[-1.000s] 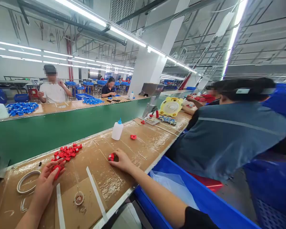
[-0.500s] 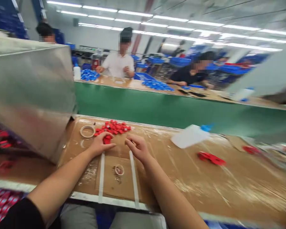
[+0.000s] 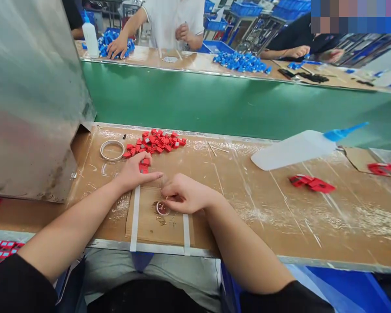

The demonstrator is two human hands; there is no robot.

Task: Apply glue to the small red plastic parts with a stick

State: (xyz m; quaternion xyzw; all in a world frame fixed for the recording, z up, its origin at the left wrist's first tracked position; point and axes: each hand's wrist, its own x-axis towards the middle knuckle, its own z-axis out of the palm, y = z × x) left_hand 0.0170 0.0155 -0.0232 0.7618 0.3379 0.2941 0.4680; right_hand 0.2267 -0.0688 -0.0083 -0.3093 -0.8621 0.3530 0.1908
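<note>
Cardboard covers the workbench [image 3: 234, 187] beside a green conveyor belt [image 3: 234, 104]; across it other people sit at piles of blue parts [image 3: 241, 63]. On the near side, the left hand [image 3: 135, 171] lies over a small red part [image 3: 144, 165] at the edge of the pile of red parts [image 3: 156, 142], fingers loosely curled on it with the forefinger stretched out; the right hand [image 3: 182, 195] is closed in a pinch just at the small round cup [image 3: 162, 208] on the taped cardboard pad [image 3: 156, 221], though what its fingertips hold, if anything, I cannot tell. By my reading, the step in hand is picking something tiny from the cup to go with the red part; the next move would call for bringing the two together with care. A tape ring [image 3: 112, 149] lies left of the pile; a white squeeze bottle [image 3: 296, 150] stands to the right. Compared with half a second ago, the right hand has dropped from near the pile down to the cup; the left stays by the pile; the view has tilted downward.
</note>
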